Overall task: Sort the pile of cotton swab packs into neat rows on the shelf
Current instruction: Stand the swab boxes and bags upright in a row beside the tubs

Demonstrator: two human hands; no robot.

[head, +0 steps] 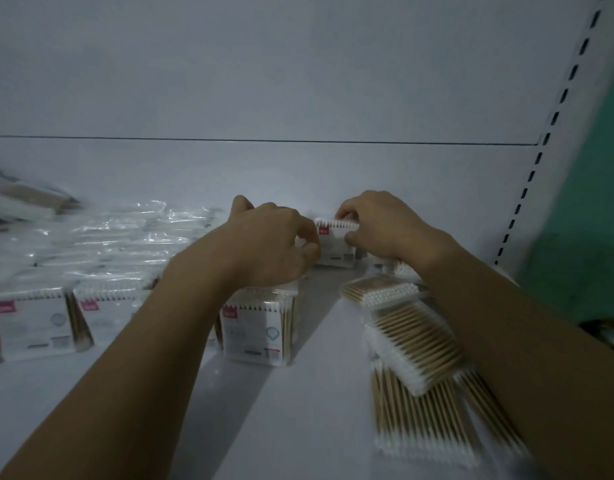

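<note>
Cotton swab pack [335, 249] stands upright way at the back of the white shelf [316, 417], label facing the camera, cotton tips on top. Both hands are on it. The left hand [271, 240] has its fingers curled in and pinches the pack's left edge, while the right hand [378, 226] pinches the top right corner between thumb and fingertips. Can't really tell if the bottom of the pack is sitting on the shelf or just off it.

Right below the left hand is a row of standing packs [255, 327] running front to back. The wrist is over its top, touching or not, no idea. Further left a second standing pack [32, 327] and a third one [104, 304] face label-forward too, with shiny clear wrap [125, 233] on the packs behind them.

On the right, partly under the right forearm, the pile [416, 344] of loose packs lies flat and overlapping, wooden sticks showing. One blurry pack [25, 199] lies at the far left. At the right edge there's a slotted upright [554, 116] and a green wall [596, 174].
</note>
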